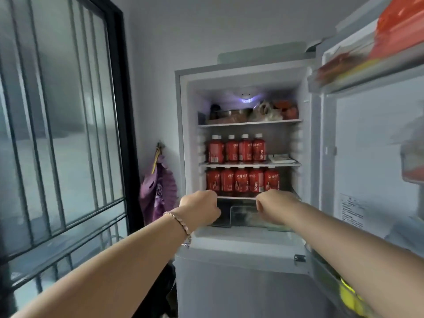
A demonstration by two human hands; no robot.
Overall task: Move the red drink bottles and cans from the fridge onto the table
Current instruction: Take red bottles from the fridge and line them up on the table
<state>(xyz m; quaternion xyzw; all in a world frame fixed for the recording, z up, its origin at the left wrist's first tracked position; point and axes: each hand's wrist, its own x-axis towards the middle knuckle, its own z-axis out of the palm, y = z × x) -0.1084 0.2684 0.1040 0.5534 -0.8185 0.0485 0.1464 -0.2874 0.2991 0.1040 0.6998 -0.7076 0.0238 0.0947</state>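
Left hand point(200, 208), right hand point(275, 206), by shelf edge point(236, 197)

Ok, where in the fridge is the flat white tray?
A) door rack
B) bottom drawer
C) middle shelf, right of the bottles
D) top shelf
C: the tray lies on the middle shelf, just right of its row of red bottles.
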